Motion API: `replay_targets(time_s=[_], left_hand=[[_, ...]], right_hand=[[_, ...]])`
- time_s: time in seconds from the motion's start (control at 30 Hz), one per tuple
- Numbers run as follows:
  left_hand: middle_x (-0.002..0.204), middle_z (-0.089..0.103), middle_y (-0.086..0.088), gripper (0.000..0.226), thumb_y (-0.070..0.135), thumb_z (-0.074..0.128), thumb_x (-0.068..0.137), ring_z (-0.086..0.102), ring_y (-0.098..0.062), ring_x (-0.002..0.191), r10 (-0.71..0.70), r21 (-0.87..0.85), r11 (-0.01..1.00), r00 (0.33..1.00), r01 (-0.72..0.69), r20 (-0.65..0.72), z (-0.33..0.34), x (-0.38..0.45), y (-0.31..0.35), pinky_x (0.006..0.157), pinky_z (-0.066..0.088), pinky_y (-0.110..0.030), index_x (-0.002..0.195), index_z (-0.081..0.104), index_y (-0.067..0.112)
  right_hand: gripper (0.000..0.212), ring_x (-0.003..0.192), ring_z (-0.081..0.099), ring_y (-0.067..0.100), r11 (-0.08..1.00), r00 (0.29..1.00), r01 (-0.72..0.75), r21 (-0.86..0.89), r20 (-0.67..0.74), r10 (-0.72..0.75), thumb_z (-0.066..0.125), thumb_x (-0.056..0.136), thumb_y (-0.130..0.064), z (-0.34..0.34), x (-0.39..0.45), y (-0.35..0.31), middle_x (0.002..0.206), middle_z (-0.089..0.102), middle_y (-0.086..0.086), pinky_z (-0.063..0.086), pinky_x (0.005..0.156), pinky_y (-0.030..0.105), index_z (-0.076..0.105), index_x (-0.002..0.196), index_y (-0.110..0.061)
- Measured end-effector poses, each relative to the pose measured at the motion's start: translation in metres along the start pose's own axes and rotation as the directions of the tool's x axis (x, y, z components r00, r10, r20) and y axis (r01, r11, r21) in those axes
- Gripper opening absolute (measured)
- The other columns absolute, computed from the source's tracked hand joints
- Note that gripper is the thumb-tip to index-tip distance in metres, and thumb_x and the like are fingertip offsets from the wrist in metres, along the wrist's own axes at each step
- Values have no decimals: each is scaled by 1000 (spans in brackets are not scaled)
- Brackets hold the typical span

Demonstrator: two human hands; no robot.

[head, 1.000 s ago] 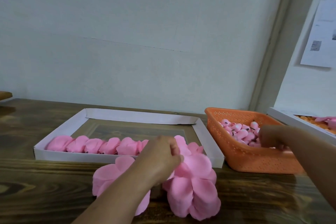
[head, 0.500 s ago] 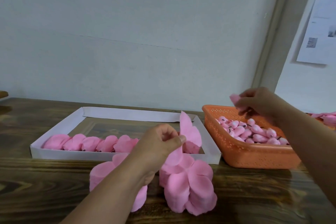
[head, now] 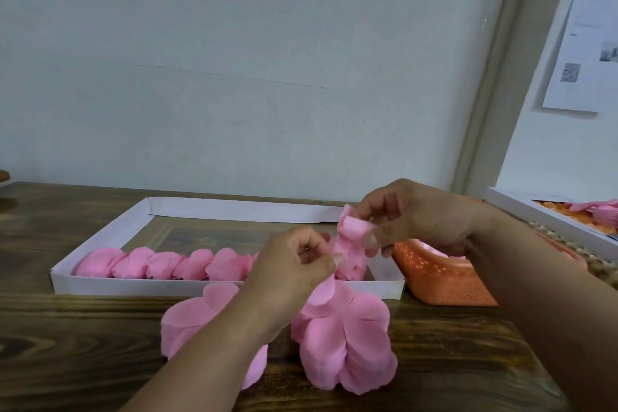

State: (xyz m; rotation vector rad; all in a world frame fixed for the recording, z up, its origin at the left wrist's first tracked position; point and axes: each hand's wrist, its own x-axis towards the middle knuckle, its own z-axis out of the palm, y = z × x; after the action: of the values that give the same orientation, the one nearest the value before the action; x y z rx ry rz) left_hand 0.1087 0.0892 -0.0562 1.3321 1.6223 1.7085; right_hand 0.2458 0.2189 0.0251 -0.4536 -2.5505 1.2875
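My left hand [head: 287,274] pinches a pink petal [head: 347,252] by its lower edge, above the near right corner of the white box. My right hand [head: 414,217] pinches a small pink bud [head: 352,227] and holds it against that petal's top. Both hands meet in the air just above the box rim. Below them, stacks of loose pink petals [head: 344,341] lie on the wooden table [head: 83,351], partly hidden by my left forearm.
A shallow white box [head: 214,286] holds a row of finished pink flowers [head: 164,264] along its near wall. An orange perforated basket [head: 448,281] stands to its right, mostly behind my right wrist. Another white tray [head: 548,221] sits at the far right.
My right hand came out of the basket with a bud and moved left to meet the left hand. My left hand lifted a petal off the stack and raised it.
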Motion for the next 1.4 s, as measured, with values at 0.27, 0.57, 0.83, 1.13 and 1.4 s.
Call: replay_targets(time_s=[0.27,0.57,0.83,1.13,1.4], left_hand=[[111,69,-20,99,77,44,62,70,-28,97,-408,-627,449,770,637,490,-6,7,-3,81,56,-44,120,54,-2],[120,61,-21,70,61,33,92,59,-30,114,-55,-718,617,928,321,367,-4,7,0,95,50,-38,115,57,-1],[105,73,-12,62,52,64,67,70,-22,97,-263,-632,688,934,358,243,-3,4,-6,81,57,-39,112,66,10],[50,64,17,33,17,63,89,56,9,46,-203,-265,955,947,135,-249,-3,6,-11,40,39,-5,57,68,25],[87,68,-2,14,28,68,86,64,-18,81,-403,-323,888,891,326,-208,-1,5,-14,69,50,-34,91,65,14]], right_hand=[[17,63,64,19,956,975,112,270,-214,-54,68,64,-10,1,4,-8,66,66,11,49,53,24,67,80,-3],[18,60,58,21,968,989,-53,244,-122,85,71,64,-15,24,-1,2,67,65,13,46,50,25,72,79,-5],[10,62,60,19,988,937,51,147,-351,3,70,77,-3,33,-2,2,66,67,8,48,55,29,70,86,0],[12,74,63,25,957,986,-51,284,-136,92,72,74,-1,38,-11,17,82,68,17,51,66,30,69,82,-9],[18,68,60,10,916,846,271,294,-527,-81,76,65,-19,40,-13,17,76,70,5,49,62,18,73,80,-10]])
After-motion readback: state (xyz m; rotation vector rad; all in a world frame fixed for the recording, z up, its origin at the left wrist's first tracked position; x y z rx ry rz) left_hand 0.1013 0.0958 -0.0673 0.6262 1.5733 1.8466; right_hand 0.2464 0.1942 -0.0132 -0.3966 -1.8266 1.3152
